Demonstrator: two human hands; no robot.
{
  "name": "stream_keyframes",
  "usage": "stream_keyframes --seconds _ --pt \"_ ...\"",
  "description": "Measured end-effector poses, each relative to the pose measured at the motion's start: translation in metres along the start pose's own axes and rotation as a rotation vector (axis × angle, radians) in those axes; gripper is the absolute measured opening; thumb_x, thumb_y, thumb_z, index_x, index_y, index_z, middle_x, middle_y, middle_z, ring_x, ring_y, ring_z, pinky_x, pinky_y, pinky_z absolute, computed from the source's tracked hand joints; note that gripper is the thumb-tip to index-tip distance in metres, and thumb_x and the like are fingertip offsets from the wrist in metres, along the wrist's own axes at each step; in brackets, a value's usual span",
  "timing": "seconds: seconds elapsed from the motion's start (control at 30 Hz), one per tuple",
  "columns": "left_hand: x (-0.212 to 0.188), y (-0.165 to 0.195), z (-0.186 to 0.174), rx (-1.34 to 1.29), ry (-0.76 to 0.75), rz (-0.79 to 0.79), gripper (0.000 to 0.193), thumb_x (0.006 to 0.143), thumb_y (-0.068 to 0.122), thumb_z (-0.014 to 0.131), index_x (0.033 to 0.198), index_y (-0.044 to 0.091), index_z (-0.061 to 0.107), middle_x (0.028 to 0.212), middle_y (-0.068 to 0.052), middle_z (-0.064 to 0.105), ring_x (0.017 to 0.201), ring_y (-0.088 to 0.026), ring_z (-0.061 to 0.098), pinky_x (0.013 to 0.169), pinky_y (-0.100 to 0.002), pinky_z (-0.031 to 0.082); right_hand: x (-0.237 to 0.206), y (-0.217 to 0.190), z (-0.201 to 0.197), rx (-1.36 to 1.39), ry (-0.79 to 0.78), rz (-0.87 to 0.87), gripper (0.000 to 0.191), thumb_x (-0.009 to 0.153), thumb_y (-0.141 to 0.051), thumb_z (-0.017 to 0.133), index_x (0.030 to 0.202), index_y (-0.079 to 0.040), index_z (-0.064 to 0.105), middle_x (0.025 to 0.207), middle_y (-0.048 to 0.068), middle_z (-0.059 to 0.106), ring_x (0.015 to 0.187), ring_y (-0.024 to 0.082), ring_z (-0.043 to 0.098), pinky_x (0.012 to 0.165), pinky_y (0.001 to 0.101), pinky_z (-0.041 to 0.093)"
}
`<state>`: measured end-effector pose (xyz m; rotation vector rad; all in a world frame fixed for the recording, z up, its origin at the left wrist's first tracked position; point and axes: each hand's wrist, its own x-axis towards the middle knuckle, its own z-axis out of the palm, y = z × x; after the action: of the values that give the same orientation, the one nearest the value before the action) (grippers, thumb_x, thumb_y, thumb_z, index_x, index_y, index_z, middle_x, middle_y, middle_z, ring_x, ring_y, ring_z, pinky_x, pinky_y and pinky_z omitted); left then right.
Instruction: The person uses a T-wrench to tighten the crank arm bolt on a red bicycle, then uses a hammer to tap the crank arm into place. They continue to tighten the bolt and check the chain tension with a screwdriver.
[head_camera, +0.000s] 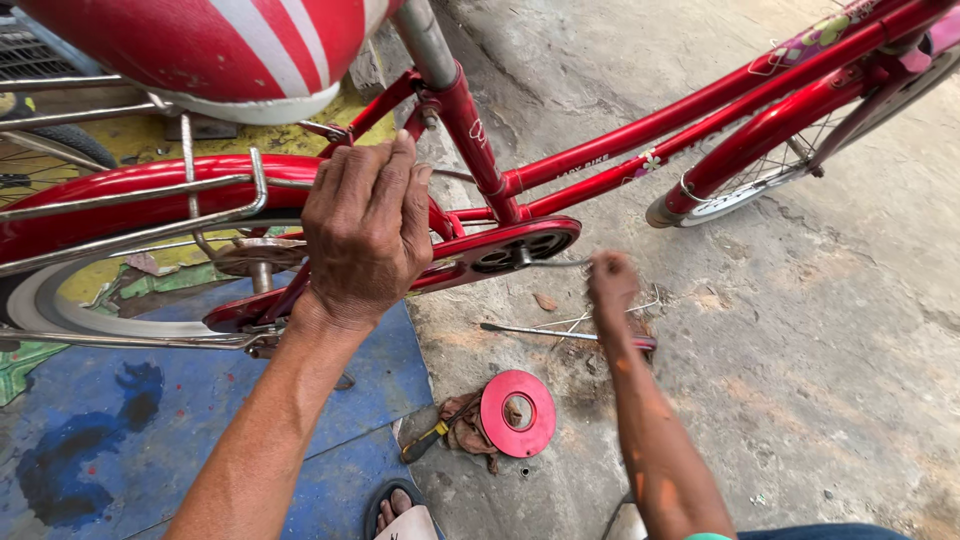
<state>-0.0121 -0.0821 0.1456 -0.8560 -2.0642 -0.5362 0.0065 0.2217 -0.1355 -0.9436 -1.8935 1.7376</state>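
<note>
A red bicycle (640, 130) stands in front of me on concrete. My left hand (366, 228) rests closed on the red rear mudguard (150, 185), just behind the seat tube. My right hand (612, 280) reaches down beside the red chain guard (500, 252), and its fingers pinch the thin metal crank arm (555, 263) that sticks out from it. The grip is slightly blurred.
On the ground lie a long thin tool (545, 331), a red disc with a hole (517, 412), a rag and a yellow-handled tool (430, 440). A blue mat (120, 440) covers the floor at left. My sandalled foot (400, 515) shows at the bottom edge.
</note>
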Motion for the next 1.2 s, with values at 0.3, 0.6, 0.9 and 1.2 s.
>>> stream_keyframes --seconds 0.3,0.6,0.9,1.2 --pt "0.001 0.002 -0.002 0.025 -0.018 -0.004 0.028 0.103 0.007 0.071 0.125 -0.009 0.065 0.108 -0.017 0.064 0.097 -0.034 0.064 0.090 -0.045 0.053 -0.117 0.016 0.099 0.052 -0.693 0.305 0.046 0.090 0.002 0.042 0.122 -0.003 0.075 0.091 0.009 0.079 0.053 0.006 0.048 0.043 0.0224 0.041" --pt "0.003 -0.001 -0.003 0.016 -0.030 0.005 0.027 0.104 0.007 0.071 0.125 -0.009 0.065 0.107 -0.017 0.063 0.095 -0.033 0.064 0.088 -0.044 0.053 -0.145 -0.085 0.067 0.830 -0.764 0.402 0.008 0.098 -0.012 0.066 0.093 -0.006 0.065 0.071 -0.002 0.057 0.052 0.005 0.046 0.044 0.0193 0.036" --pt "0.000 -0.003 0.000 -0.019 -0.013 -0.005 0.027 0.103 0.004 0.072 0.125 -0.009 0.066 0.107 -0.016 0.063 0.095 -0.032 0.064 0.087 -0.044 0.053 -0.038 -0.067 -0.002 0.717 -0.123 0.196 0.041 0.100 -0.019 0.059 0.138 -0.005 0.063 0.076 -0.002 0.060 0.048 0.003 0.041 0.039 0.0191 0.034" --pt "0.000 0.001 0.000 -0.004 -0.007 -0.001 0.027 0.103 0.005 0.072 0.125 -0.010 0.066 0.107 -0.016 0.063 0.094 -0.032 0.063 0.087 -0.043 0.053 -0.084 0.030 0.062 0.072 -0.282 0.299 0.032 0.109 -0.014 0.048 0.136 -0.008 0.064 0.082 0.013 0.073 0.044 0.010 0.049 0.035 0.0267 0.037"
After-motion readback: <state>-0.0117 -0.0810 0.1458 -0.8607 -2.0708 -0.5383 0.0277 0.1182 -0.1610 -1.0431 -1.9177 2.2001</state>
